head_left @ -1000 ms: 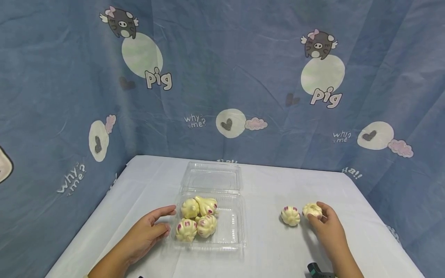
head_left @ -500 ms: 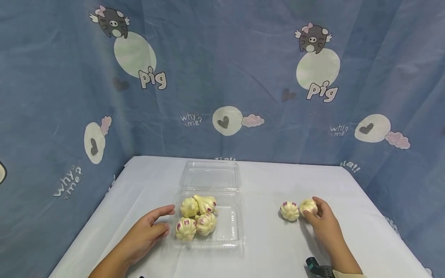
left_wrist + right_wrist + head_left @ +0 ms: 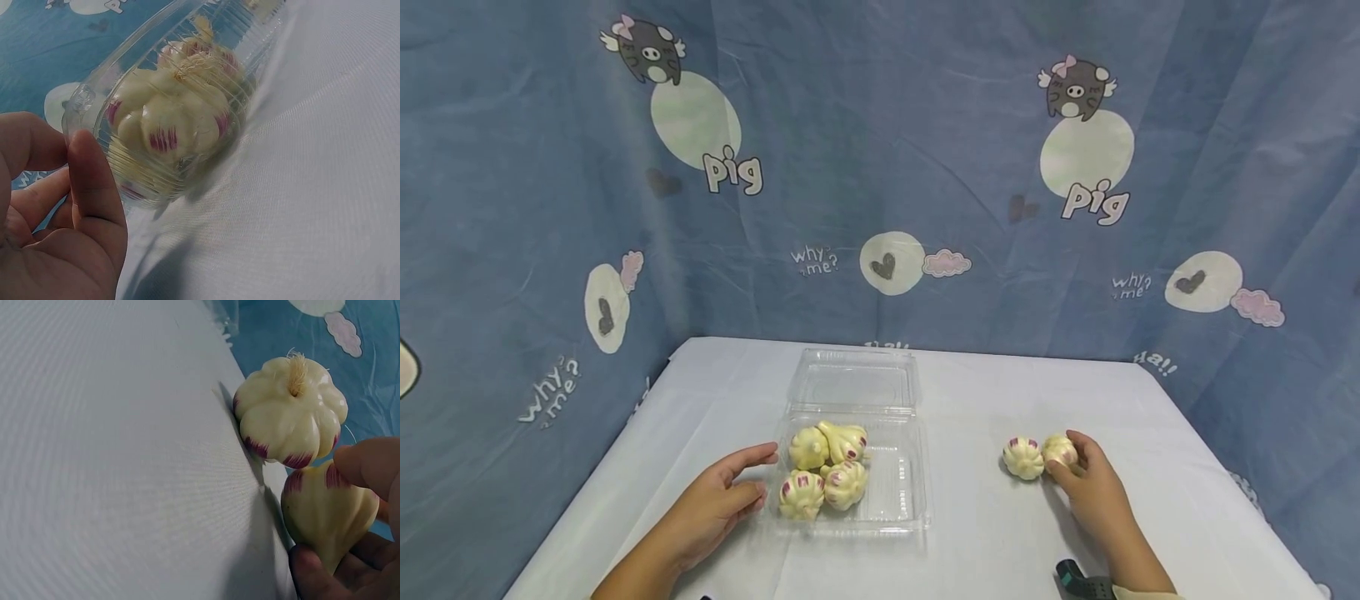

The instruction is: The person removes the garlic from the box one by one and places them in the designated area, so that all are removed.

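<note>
My left hand (image 3: 715, 508) is at the left edge of a clear plastic clamshell box (image 3: 898, 492), its thumb and index finger apart and touching the rim in the left wrist view. Several garlic bulbs (image 3: 844, 485) with purple marks fill the left half of the box. On the right, my right hand (image 3: 1097, 487) pinches a garlic bulb (image 3: 328, 509) between thumb and fingers. Close to its left sits another garlic bulb (image 3: 1022, 458) on the white cloth, its root tuft visible in the right wrist view. My palm hides part of the held bulb.
The box's clear lid (image 3: 854, 380) lies folded open toward the back. A white cloth (image 3: 970, 533) covers the table. Blue printed curtain (image 3: 880, 183) hangs behind and along the sides. A dark strap (image 3: 1086, 581) is around my right wrist.
My right hand has brought the held garlic bulb slightly left, closing the gap to the other loose bulb. The left hand and the box stay put; the head view has shifted slightly.
</note>
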Tool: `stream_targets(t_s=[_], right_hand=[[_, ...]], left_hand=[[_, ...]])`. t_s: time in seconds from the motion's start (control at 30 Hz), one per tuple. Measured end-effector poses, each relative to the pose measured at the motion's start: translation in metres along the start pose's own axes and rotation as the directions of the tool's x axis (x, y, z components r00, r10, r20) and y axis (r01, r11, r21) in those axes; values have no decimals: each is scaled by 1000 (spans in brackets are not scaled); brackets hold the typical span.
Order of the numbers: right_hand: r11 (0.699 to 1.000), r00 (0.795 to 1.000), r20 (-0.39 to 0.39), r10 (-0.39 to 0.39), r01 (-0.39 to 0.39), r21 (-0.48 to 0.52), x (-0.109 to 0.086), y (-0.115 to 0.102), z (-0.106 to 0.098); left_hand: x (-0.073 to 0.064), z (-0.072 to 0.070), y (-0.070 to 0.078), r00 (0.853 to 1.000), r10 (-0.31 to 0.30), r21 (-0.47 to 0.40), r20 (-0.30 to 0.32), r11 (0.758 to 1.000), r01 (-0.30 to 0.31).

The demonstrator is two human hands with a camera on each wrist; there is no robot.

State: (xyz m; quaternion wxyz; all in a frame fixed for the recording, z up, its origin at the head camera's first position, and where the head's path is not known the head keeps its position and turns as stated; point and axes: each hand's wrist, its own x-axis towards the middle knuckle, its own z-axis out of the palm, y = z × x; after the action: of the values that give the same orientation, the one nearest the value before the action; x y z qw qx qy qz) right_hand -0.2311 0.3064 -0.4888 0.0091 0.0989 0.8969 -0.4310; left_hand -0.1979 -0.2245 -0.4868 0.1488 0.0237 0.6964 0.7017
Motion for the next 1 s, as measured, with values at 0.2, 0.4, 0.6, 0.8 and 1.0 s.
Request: stream_targets(t_s=[0.2, 0.4, 0.6, 0.8, 1.0], right_hand=[[1000, 1000, -13, 6, -6, -17, 0, -1, 1], [999, 1000, -4, 13, -13, -37, 1, -1, 0], [999, 1000, 7, 20, -20, -40, -1, 1, 0], [998, 999, 6, 42, -42, -43, -2, 0, -2], [998, 999, -15, 38, -39, -48, -3, -2, -4]], left_hand=[[1, 1, 0, 1000, -14, 10, -23, 1000, 14], [1, 1, 0, 1000, -4, -2, -12, 1000, 4], [0, 1, 0, 1000, -12, -4, -10, 1000, 12], [0, 1, 0, 1000, -16, 2, -10, 1000, 16], [0, 0, 1, 1000, -18, -1, -5, 1000, 18]])
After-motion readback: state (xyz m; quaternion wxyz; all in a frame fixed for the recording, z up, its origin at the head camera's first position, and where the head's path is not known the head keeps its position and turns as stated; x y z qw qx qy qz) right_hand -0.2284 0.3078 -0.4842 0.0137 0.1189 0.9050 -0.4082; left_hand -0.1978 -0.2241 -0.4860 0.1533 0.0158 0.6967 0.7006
